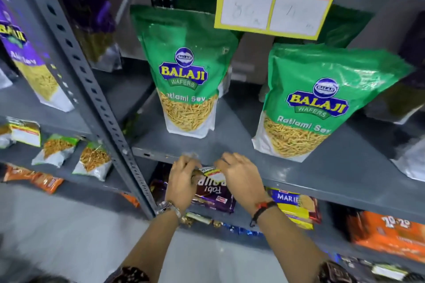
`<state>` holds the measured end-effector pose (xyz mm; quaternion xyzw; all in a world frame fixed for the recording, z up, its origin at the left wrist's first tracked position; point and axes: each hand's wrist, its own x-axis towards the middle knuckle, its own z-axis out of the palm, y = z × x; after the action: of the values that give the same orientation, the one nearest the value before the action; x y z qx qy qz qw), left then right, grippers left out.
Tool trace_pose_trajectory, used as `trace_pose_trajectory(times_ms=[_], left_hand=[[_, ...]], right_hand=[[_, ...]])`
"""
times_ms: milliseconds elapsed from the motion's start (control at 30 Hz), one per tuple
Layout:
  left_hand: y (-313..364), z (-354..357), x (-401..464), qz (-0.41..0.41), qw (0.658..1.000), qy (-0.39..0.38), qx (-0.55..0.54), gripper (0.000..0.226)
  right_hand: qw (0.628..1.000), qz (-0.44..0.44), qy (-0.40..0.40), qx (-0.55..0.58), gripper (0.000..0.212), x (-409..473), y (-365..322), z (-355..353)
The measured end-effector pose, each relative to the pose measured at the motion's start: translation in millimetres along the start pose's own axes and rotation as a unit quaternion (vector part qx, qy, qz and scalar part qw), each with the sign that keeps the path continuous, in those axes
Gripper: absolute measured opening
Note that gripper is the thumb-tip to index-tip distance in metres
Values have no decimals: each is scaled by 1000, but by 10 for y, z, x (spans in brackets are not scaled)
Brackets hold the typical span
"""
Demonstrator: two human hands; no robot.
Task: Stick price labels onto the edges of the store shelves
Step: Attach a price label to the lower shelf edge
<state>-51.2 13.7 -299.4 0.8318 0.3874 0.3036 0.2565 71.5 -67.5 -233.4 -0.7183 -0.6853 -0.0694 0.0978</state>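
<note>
A small price label (212, 173), white with a yellow-green border, sits between my two hands just below the front edge of the grey shelf (310, 187). My left hand (182, 181) pinches its left end and my right hand (239, 177) pinches its right end. Both hands are raised against the shelf edge, under the left green Balaji pouch (186, 80). Whether the label touches the edge is hard to tell. A larger price label (276, 0) hangs from the shelf above.
A second green pouch (305, 108) stands at right on the same shelf. A perforated grey upright (92, 89) runs diagonally at left. Biscuit packs (296, 207) and an orange pack (388, 234) lie on the shelf below. Snack packets (92, 161) fill the left rack.
</note>
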Motion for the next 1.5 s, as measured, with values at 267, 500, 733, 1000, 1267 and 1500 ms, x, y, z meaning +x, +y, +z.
trace_pose_trajectory(times_ms=[267, 500, 733, 1000, 1267, 1500], left_hand=[[-50, 12, -15, 21, 1000, 14, -10, 17], [-73, -37, -61, 59, 997, -39, -30, 23], [-77, -4, 8, 58, 997, -48, -4, 27], [-95, 47, -21, 46, 998, -29, 18, 24], [-61, 105, -4, 9, 1000, -20, 11, 21], [-16, 45, 47, 19, 1000, 6, 3, 24]], right_hand=[[988, 73, 73, 112, 42, -268, -76, 272], [929, 193, 95, 301, 44, -492, -14, 427], [930, 236, -14, 281, 25, -520, 75, 512], [957, 210, 27, 196, 18, -391, 89, 508], [960, 224, 31, 164, 21, -330, 67, 537], [961, 219, 35, 167, 25, -301, 85, 417]])
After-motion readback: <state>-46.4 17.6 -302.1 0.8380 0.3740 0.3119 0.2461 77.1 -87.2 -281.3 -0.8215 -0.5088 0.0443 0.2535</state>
